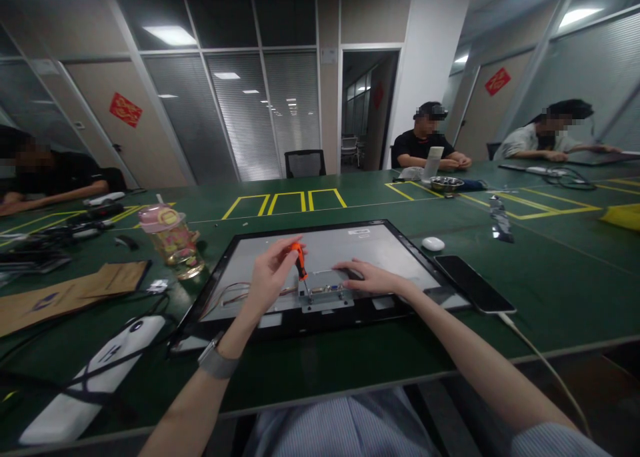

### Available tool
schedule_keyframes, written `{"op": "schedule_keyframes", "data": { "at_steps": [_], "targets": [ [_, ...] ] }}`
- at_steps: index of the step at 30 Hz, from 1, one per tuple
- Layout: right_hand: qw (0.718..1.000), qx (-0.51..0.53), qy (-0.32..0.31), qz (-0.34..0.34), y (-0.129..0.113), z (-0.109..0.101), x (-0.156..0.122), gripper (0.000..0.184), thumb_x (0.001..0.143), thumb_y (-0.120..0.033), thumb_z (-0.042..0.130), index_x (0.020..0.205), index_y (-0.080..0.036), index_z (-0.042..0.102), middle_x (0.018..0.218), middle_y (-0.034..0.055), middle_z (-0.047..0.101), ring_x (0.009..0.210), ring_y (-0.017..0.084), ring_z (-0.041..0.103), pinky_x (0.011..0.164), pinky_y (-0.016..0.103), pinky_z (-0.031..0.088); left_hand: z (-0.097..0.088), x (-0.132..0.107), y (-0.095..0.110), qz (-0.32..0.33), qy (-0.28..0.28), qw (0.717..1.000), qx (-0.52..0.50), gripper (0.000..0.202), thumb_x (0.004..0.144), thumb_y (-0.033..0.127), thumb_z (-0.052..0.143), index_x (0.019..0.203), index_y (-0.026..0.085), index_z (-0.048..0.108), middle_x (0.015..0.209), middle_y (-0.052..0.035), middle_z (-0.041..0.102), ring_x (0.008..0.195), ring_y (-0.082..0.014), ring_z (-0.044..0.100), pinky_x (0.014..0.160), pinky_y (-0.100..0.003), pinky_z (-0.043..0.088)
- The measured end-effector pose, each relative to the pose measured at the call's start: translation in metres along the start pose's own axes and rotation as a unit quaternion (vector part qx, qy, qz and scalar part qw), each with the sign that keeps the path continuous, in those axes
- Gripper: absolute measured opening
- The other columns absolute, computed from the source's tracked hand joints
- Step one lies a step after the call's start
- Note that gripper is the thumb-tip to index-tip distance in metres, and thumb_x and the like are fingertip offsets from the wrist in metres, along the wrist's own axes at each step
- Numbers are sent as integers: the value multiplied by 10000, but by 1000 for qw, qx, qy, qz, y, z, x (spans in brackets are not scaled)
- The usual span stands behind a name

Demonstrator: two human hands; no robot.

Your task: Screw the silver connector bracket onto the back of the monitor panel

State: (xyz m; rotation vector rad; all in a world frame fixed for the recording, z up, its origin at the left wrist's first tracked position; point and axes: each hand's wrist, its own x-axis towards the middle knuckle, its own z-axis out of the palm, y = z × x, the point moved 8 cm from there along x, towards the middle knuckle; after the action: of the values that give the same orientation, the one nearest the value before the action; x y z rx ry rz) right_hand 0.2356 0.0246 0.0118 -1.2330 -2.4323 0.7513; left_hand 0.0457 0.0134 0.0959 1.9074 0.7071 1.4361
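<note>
Screwdriver: handle partly hidden by left hand; tip too small to tell its exact seat. Dark piece: mostly covered by right hand; kind unclear. Panel: partly hidden behind both hands and forearms. Label: print illegible. Bowl: contents indistinct. Paper bag: cut by left edge. Person, far left: likewise cut. Yellow item: cut by right edge. Striped sleeve: cut by lower edge.
</note>
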Motion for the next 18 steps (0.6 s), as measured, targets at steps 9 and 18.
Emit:
{"op": "schedule_keyframes", "data": {
  "at_steps": [9, 18],
  "targets": [
    [1000, 8, -2, 11, 3, 0, 0, 566, 846, -530, 456, 1324, -231, 415, 1353, 56, 465, 1276, 286, 365, 1096, 470, 203, -5, -1, 13, 58, 24, 996, 68, 280, 864, 220, 476, 1099, 207, 628, 991, -70, 552, 884, -162, 588, 797, -309, 486],
    [999, 12, -6, 37, 8, 3, -1, 613, 833, -569, 452, 1342, -232, 404, 1388, 54, 427, 1326, 315, 277, 1102, 488, 177, -6, -3, 22, 112, 59, 979, 160, 246, 782, 251, 616, 1022, 228, 668, 870, -32, 528, 825, -156, 539, 782, -308, 455]
  ]
}}
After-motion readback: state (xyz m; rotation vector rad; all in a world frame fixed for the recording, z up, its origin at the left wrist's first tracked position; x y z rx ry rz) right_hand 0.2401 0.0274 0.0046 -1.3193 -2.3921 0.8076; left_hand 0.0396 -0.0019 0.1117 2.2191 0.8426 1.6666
